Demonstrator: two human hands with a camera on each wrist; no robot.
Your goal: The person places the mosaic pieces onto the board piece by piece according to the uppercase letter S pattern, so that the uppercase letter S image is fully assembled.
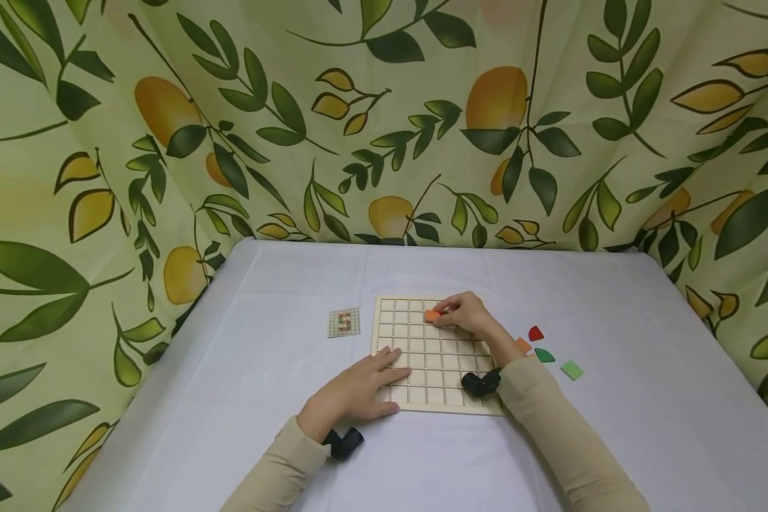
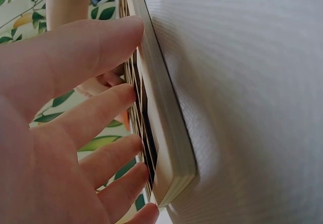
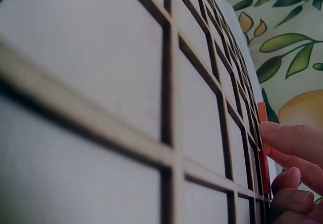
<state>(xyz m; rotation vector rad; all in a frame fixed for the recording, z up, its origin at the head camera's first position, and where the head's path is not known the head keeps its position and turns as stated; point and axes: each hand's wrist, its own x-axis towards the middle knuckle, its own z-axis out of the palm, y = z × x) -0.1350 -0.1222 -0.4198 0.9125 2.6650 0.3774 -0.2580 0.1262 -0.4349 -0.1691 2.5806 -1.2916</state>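
Note:
A wooden grid board (image 1: 416, 359) lies on the table, its square cells framed by raised strips. Near its far side, my right hand (image 1: 466, 313) pinches an orange square tile (image 1: 432, 316) between thumb and finger. A red piece (image 3: 264, 171) shows right below the orange tile (image 3: 262, 113) in the right wrist view, at the grid strips. My left hand (image 1: 358, 387) rests with spread, straight fingers over the board's near left edge. In the left wrist view, the thumb of the left hand (image 2: 60, 113) lies at the board's side rim (image 2: 169, 138).
Left of the board lies a small pattern card (image 1: 344, 323) showing a coloured figure on a grid. To the right are loose pieces: a red one (image 1: 535, 333), a green rounded one (image 1: 545, 355), a light green square (image 1: 572, 370) and an orange one (image 1: 523, 345) partly behind the forearm.

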